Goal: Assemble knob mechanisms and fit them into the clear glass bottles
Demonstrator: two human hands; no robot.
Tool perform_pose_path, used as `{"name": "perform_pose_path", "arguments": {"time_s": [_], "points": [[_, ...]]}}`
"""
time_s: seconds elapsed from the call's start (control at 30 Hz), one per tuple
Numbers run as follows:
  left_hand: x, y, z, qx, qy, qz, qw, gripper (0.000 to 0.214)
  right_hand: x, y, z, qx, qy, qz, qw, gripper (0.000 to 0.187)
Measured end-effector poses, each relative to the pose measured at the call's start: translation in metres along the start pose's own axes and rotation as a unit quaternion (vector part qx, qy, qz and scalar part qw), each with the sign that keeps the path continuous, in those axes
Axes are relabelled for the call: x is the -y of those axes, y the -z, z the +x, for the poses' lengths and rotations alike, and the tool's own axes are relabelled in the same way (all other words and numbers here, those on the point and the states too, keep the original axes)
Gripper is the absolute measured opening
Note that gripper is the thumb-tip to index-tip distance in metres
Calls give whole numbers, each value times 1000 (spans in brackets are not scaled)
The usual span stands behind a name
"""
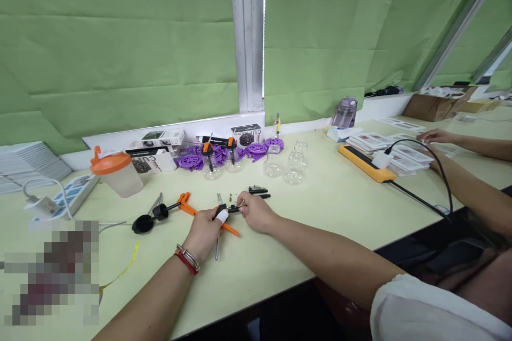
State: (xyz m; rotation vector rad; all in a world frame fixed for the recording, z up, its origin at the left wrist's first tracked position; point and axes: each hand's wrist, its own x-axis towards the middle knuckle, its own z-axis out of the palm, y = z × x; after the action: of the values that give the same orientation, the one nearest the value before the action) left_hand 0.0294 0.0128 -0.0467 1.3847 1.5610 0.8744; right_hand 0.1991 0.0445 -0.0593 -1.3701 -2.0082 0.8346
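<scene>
My left hand (203,230) is closed around a small black part (221,210) with thin metal rods sticking out above and below it. The fingers of my right hand (258,213) pinch a thin metal piece (241,203) at the right end of that part. Its exact kind is too small to make out. An orange-handled tool (187,204) lies partly under my left hand. Just beyond my hands are tiny brass-coloured pieces (230,197) and a black holder with small bits (257,189). To the left rests a black round-ended part (143,223).
Clear glass or plastic vessels (294,175), purple pieces (190,161) and printed boxes (154,161) stand along the back. An orange-lidded cup (122,175) is at left. An orange power strip (366,164), stacked cards (404,159) and another person's arm (466,184) are at right.
</scene>
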Motion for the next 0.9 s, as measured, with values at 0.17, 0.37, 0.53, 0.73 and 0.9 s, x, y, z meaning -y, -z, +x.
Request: {"name": "perform_pose_path", "arguments": {"time_s": [0.17, 0.37, 0.53, 0.73, 0.9], "points": [[1, 0, 0, 0, -1, 6, 1000, 46, 0, 0, 0, -2, -4, 8, 1000, 16], [-3, 0, -1, -1, 4, 11, 1000, 44, 2, 2, -1, -3, -8, 13, 1000, 14], [-5, 0, -3, -4, 1, 18, 1000, 41, 1, 1, 0, 0, -10, 23, 1000, 15], [-2, -1, -2, -9, 0, 19, 1000, 38, -1, 0, 1, -3, -11, 24, 1000, 15], [2, 0, 0, -8, -7, 17, 1000, 40, 0, 0, 1, -2, -19, 21, 1000, 15]]}}
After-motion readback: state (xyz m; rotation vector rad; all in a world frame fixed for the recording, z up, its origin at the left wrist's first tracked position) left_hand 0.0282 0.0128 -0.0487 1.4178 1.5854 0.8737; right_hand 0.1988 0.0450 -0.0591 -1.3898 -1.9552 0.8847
